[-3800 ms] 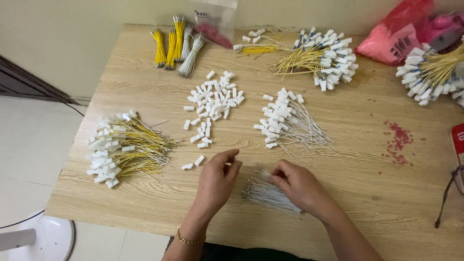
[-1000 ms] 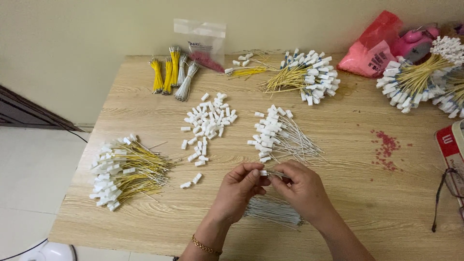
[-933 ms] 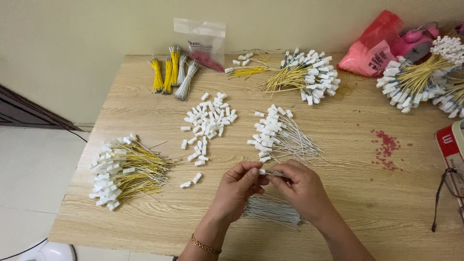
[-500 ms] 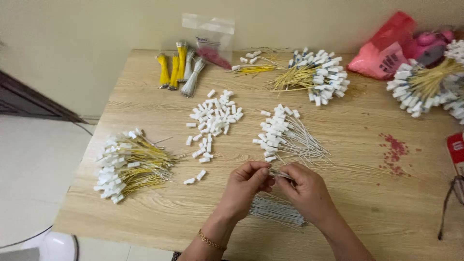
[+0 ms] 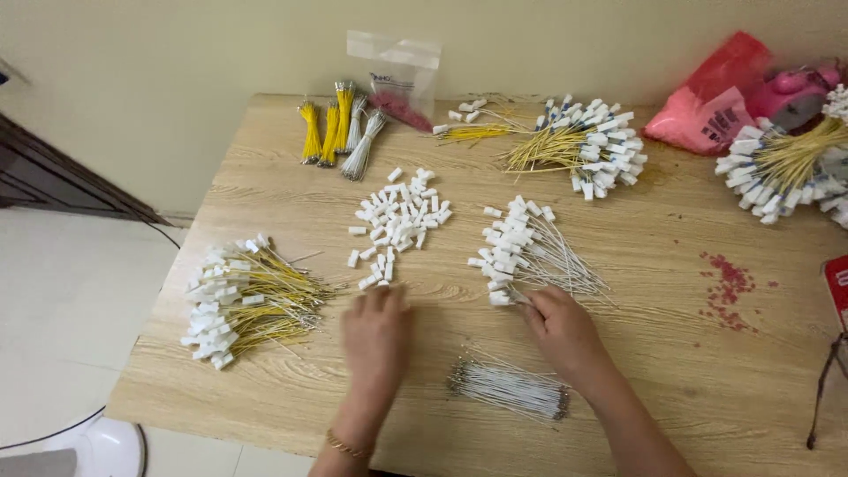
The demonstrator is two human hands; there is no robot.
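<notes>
Head view | left hand (image 5: 375,327) blurred, fingers spread, empty, just below loose white plugs (image 5: 397,216) | right hand (image 5: 561,327) fingertips pinching a lead at white-wire pile (image 5: 521,247), right of plugs

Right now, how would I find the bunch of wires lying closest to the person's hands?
Start at the wooden table and go to its near edge. Just below the right hand lies a flat bundle of white wires. Unlike the other piles, it has no white plastic plugs on it, only bare metal tips at both ends.
</notes>
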